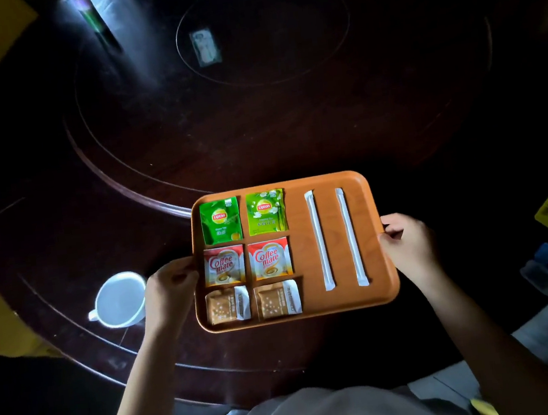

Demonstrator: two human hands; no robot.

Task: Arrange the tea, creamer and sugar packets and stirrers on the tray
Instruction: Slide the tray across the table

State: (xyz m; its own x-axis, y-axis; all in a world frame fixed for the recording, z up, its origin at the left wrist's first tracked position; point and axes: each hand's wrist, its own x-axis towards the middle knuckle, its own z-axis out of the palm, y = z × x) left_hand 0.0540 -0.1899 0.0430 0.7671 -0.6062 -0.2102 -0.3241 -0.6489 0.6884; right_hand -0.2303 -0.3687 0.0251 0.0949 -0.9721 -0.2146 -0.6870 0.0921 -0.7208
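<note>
Packets are laid in two columns on the orange tray (328, 180): two green tea packets (220, 220) farthest, two creamer packets (224, 265) in the middle, two sugar packets (228, 305) nearest, with two wrapped stirrers (319, 240) lying parallel to the right. The tray is gripped at its side edges by the left hand (169, 286) and the right hand (408, 242), over a dark round wooden table (222, 137). A white cup (118, 300) is seen just left of the left hand.

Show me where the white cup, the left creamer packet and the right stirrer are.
white cup (118, 300): head view, inside of bowl.
left creamer packet (224, 265): head view, printed front.
right stirrer (351, 237): head view, middle of wrapper.
</note>
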